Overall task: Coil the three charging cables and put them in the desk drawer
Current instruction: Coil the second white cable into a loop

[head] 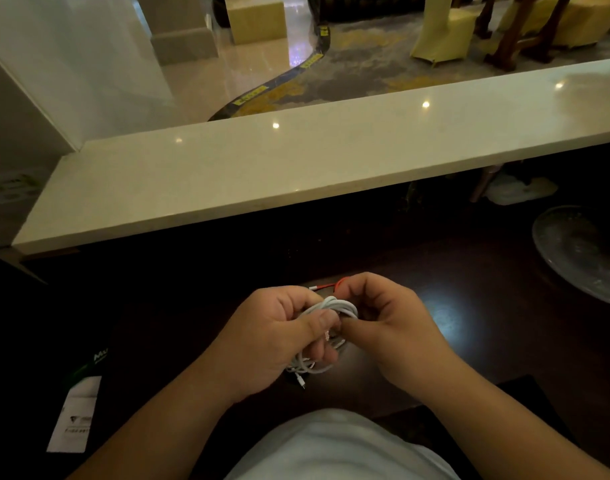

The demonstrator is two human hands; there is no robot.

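A white charging cable point(334, 306) is bunched into loops between both hands, just above the dark wooden desk point(476, 327). My left hand point(276, 337) grips the bundle, thumb pressed on top, and a loose end with a plug dangles below it. My right hand point(386, 320) pinches the loops from the right. A red cable point(326, 286) lies on the desk behind my right fingers, mostly hidden. A third cable and the drawer are not visible.
A pale stone counter ledge point(296, 161) runs across above the desk. A glass dish point(580, 251) sits at the right. A white printed card point(76, 414) and a dark packet lie at the left. My white shirt fills the bottom edge.
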